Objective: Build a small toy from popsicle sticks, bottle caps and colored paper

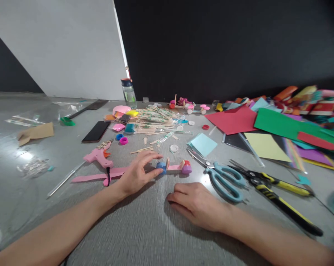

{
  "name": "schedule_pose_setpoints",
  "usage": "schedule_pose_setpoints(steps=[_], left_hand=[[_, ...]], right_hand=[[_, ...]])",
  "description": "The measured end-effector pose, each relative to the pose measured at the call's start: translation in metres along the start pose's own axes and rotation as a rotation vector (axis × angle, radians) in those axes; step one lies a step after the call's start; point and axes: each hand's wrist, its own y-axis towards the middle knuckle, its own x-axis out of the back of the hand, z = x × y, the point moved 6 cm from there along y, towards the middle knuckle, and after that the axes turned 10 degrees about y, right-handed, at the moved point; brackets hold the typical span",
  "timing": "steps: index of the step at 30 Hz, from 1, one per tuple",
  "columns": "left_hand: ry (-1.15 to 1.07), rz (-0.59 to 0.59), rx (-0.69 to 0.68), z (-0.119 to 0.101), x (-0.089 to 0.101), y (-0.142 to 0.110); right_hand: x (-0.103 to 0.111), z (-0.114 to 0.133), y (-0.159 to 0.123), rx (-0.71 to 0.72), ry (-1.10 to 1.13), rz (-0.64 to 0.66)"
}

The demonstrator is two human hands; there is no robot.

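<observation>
Caps already flank the short pink bar, what remains is unclear; left hand parts thumb and finger around blue cap (right hand rests curled, contents hidden)

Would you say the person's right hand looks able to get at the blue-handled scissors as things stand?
Most likely yes: the right hand appears to rest on the tabletop, the blue-handled scissors lie close by, just beyond it to the right, and nothing visible lies between the two.
</observation>
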Motion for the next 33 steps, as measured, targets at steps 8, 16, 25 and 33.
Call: schedule_pose_setpoints(steps=[8, 16, 25, 33], left_hand=[[-0.259, -0.249, 0.074, -0.004, 0.023, 0.004], [-0.782, -0.507, 0.115, -0.002, 0.094, 0.027], [-0.131, -0.456, 0.004, -0.023, 0.118, 0.023], [0.443, -0.093, 0.183, 0.012, 0.131, -0.002]], right_hand=[[-0.001, -0.001, 0.001, -0.001, 0.002, 0.001], [-0.003, -0.001, -0.001, -0.003, 0.017, -0.046], [-0.003, 0.0, -0.002, 0.016, 0.016, -0.071], [-0.003, 0.002, -0.005, 0.032, -0.006, -0.068]])
